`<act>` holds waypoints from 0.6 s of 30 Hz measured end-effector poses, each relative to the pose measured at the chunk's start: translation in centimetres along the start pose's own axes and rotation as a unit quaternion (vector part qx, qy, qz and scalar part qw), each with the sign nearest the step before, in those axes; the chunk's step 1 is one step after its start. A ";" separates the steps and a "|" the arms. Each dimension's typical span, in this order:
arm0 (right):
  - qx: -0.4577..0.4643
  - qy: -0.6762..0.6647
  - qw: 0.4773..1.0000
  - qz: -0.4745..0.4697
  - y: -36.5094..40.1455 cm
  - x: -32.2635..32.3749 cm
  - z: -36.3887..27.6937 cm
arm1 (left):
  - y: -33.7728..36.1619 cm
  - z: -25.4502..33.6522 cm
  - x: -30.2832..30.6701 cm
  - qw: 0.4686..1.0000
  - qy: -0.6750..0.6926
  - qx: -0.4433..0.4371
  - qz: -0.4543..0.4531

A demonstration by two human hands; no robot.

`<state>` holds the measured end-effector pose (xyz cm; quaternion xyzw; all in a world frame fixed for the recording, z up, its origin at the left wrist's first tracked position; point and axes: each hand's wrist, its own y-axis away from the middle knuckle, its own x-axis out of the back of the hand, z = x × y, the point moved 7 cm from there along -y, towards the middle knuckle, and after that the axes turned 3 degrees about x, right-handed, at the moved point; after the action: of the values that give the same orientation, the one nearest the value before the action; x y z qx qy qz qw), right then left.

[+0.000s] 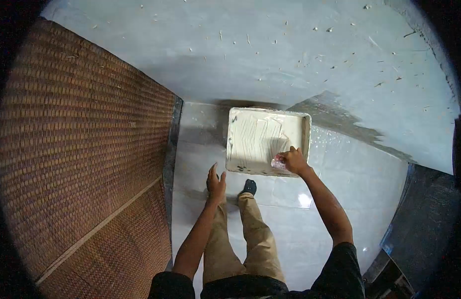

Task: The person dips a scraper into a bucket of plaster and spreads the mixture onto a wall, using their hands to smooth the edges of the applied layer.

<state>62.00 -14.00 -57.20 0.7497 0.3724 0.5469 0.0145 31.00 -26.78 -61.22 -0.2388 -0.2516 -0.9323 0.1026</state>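
Tray (307, 130) of cream-coloured paste (255, 137): located on the tiled floor (283, 194), directly ahead of your feet. Nearest the camera, your black sleeves (340, 271) and tan trousers (260, 226) are noted, with one dark-covered foot (249, 187) just short of the tray's near edge. Alongside on your left runs a brown woven panel (91, 134); on your right, a dark surface (424, 219). Your left hand (217, 184) is held out near the tray's near left corner, fingers extended and wide, thumb apart. Your right hand (294, 162) is over the near right part of the tray, fingers closed narrowly around a pink-and-clear piece (277, 162); whether that piece touches the paste cannot be told. Paste condition: ridged with roughly parallel lines across the left and middle, smoother towards the right. Dark spots mark the tray's near side. Beyond the tray, a pale blue-grey surface (230, 65) carries scattered small bits, with a darker patch (330, 109) along its lower edge to the right
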 end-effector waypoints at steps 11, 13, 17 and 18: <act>-0.061 0.031 0.997 -0.041 1.3 1.9 4.5 | 1.2 4.4 3.5 1.000 -0.008 -0.015 -0.004; -0.094 -0.022 0.994 -0.049 2.0 3.2 5.2 | 1.3 6.0 4.4 0.999 0.004 -0.042 0.000; -0.139 -0.210 0.967 -0.046 4.4 3.6 8.2 | 1.6 9.3 6.4 0.993 0.044 -0.113 0.005; -0.192 -0.233 0.952 -0.058 5.1 4.1 8.3 | 1.7 10.5 7.1 0.991 0.044 -0.123 0.008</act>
<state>72.17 -12.16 -55.03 0.8168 0.2895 0.4158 0.2759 29.54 -23.28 -49.02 -0.2102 -0.1284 -0.9649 0.0907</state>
